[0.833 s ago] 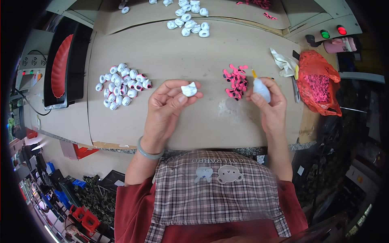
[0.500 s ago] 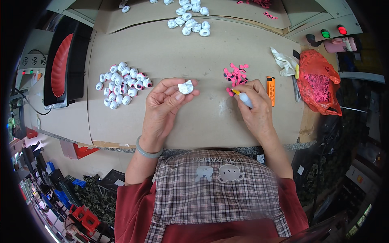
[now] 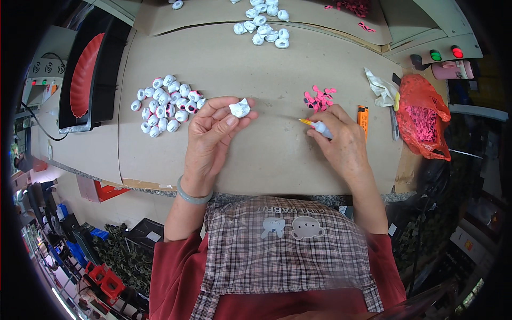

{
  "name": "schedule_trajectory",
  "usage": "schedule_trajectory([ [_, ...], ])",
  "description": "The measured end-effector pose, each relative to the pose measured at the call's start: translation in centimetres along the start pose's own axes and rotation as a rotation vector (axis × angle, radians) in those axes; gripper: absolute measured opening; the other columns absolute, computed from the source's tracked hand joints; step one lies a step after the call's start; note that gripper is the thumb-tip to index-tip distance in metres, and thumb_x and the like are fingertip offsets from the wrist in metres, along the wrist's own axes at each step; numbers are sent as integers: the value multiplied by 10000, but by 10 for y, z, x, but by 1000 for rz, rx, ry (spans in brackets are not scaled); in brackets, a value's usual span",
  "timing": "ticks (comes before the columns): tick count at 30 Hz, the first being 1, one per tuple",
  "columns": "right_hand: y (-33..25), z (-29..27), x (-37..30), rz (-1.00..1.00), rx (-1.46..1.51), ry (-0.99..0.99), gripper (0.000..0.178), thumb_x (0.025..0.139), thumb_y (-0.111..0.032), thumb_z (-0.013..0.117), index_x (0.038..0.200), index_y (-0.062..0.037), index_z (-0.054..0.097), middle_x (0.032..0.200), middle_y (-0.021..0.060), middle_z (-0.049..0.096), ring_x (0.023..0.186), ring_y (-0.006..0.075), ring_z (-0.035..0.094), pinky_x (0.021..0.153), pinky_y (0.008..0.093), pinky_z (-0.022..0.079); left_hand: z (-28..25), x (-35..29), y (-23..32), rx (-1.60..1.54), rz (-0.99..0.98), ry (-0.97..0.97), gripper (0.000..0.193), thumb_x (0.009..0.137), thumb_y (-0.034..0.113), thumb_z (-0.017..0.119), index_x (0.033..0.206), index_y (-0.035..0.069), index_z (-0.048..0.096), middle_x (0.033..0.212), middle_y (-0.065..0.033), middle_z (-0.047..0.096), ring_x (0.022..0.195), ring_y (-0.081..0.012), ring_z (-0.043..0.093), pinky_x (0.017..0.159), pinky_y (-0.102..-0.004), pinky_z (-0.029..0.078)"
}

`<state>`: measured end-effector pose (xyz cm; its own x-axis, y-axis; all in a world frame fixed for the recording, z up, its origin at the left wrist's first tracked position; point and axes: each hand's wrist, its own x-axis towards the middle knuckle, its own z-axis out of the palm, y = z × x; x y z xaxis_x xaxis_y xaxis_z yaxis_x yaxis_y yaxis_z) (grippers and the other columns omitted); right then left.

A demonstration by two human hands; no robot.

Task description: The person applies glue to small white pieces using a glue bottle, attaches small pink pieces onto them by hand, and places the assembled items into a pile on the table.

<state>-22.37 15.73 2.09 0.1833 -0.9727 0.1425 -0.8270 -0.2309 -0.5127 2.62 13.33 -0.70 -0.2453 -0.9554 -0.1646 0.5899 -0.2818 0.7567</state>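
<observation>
My left hand (image 3: 213, 125) pinches a small white piece with two pointed, ear-like tips (image 3: 240, 109) between thumb and fingers, above the middle of the table. Over to the right, my right hand (image 3: 341, 133) is closed round a small whitish squeeze bottle (image 3: 322, 129) with a yellow nozzle. That nozzle points left, toward the white piece, with a gap between them. Just beyond my right hand lies a pile of small pink pieces (image 3: 319, 98), some showing dark sides. Left of my left hand are several rounded white pieces (image 3: 160, 104), some with pink and dark parts.
More white pieces (image 3: 261, 24) lie at the back. An orange-handled cutter (image 3: 362, 120), a crumpled white tissue (image 3: 381, 88) and a red plastic bag (image 3: 418, 88) of pink pieces stand right of my right hand. A black tray (image 3: 106, 69) holds a red ribbed thing (image 3: 85, 77) at far left.
The bottle's nozzle has come away from the pink pile and moved left, toward the white piece. My left hand still holds that piece, now tilted differently. The whole view has shifted slightly.
</observation>
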Motion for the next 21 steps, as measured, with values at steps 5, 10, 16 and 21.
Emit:
schedule_trajectory([
  [5,7,1,-5,17,27,-36,151,730,-38,708,873,-52,660,874,74,586,728,258,646,622,370,520,0,2,2,-7,3,-5,272,876,-23,568,1148,-24,561,1165,-259,592,1015,-261,642,890,-299,534],
  [10,13,6,-4,-8,13,-41,139,733,-11,692,864,-44,659,873,79,585,743,266,646,646,387,522,2,-1,4,12,-2,2,284,875,-24,569,1159,-29,560,1159,-263,595,1017,-271,641,895,-300,532],
  [16,14,3,-4,22,319,37,177,740,21,688,910,-23,671,847,70,623,703,199,629,626,286,510,12,-6,-6,18,-95,-52,298,878,-26,562,1176,-36,562,1152,-247,607,1007,-271,644,899,-322,530],
  [21,1,-5,-5,375,1029,-75,106,796,14,686,900,-3,670,800,42,655,651,87,605,551,214,482,24,-10,-13,97,-125,-107,315,868,2,601,1179,-32,566,1128,-215,630,967,-255,656,880,-326,529],
])
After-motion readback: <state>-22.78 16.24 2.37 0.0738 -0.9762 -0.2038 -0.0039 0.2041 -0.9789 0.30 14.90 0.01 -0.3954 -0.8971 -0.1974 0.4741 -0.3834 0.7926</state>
